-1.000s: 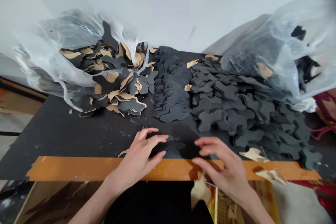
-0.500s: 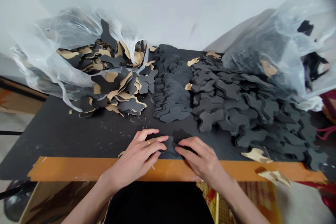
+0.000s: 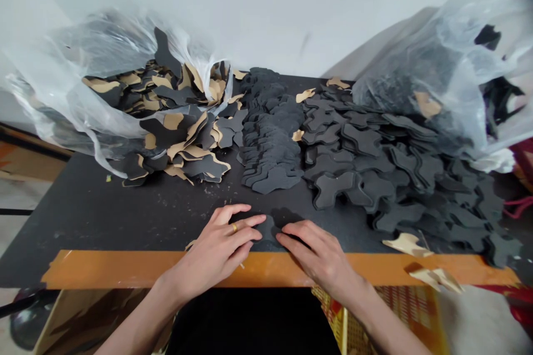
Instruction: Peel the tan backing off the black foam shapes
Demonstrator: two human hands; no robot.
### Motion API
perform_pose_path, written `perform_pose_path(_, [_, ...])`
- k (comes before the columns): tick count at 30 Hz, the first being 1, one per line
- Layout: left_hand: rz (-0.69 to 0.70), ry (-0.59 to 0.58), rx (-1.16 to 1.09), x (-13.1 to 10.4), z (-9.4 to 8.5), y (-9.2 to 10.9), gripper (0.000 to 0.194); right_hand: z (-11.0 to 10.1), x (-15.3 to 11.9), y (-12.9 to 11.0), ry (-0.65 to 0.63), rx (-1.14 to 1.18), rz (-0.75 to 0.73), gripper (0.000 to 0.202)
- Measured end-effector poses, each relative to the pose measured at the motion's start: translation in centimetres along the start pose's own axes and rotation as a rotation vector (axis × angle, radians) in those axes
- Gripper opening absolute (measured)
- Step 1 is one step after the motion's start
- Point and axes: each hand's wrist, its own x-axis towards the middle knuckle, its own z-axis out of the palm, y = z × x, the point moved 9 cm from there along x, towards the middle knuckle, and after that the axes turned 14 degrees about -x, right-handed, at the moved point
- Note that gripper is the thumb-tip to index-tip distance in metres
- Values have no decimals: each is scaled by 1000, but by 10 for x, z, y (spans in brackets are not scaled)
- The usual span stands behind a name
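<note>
A small dark cut piece (image 3: 267,230) lies flat on the black table near its front edge, between my hands. My left hand (image 3: 227,241) rests over its left side with fingers spread, a gold ring on one finger. At the piece's right side my right hand (image 3: 314,247) touches it with its fingertips, the fingers bent and close together. Straight ahead is an overlapping row of dark pieces (image 3: 272,144). To the right spreads a big pile of dark shaped pieces (image 3: 366,161). On the left, dark pieces with tan backing (image 3: 200,161) spill from a clear plastic bag (image 3: 83,111).
A second plastic bag (image 3: 420,61) stands at the back right against the wall. Orange tape (image 3: 125,269) runs along the front edge of the table (image 3: 125,211). Tan paper scraps (image 3: 407,244) lie at the front right. Below is a yellow basket (image 3: 400,310).
The view has shifted very slightly. Both hands stay beside the small dark piece, in nearly the same pose.
</note>
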Motion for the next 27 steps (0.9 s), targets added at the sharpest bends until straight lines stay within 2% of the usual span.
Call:
perform_pose_path(11, [3, 11, 1, -1, -2, 4, 26, -6, 12, -7, -62, -54, -67, 26])
perform_pose_path(17, [22, 12, -2, -5, -4, 7, 27, -4, 16, -12, -172, -96, -99, 28])
perform_pose_path(20, [77, 101, 29, -10, -8, 10, 17, -1, 10, -11, -229, -85, -62, 31])
perform_pose_path(23, [95, 217, 79, -14, -12, 13, 10, -3, 3, -5, -197, -38, 22, 32])
perform_pose_path(25, [51, 261, 79, -14, -12, 12, 8, -6, -1, 0, -152, 9, 90, 29])
perform_pose_path(27, [-31, 256, 38, -12, -10, 10, 9, -7, -3, 5, -122, 53, 155, 25])
